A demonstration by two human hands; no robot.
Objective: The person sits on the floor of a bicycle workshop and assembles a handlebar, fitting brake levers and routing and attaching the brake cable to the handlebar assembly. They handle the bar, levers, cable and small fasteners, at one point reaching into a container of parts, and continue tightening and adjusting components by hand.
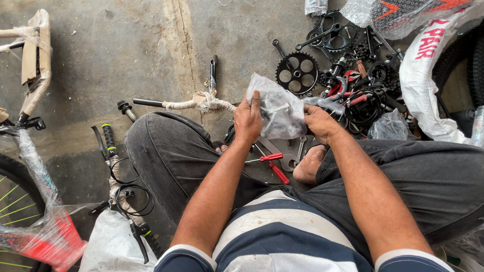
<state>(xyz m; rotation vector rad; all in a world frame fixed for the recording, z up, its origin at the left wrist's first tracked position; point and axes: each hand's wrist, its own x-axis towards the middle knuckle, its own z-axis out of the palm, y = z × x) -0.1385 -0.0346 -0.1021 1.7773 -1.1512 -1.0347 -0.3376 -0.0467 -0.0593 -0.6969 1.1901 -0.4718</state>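
Observation:
I sit on a concrete floor with knees spread. Both hands hold a clear plastic bag (pixel 277 107) with small metal parts inside, raised above the floor between my legs. My left hand (pixel 248 120) grips the bag's left side with the thumb on top. My right hand (pixel 318 122) pinches its right edge. Below the bag lie red-handled screwdrivers (pixel 272 165) and a wrench (pixel 288 160) by my bare foot (pixel 308 166).
A black chainring (pixel 297 73) and a heap of cranks, pedals and cables (pixel 356 75) lie ahead right. Wrapped tyres (pixel 464 68) stand at the right. A handlebar (pixel 173 104) lies ahead, a second handlebar with brake levers (pixel 119 185) at left, a wrapped bicycle frame and wheel (pixel 14 198) far left.

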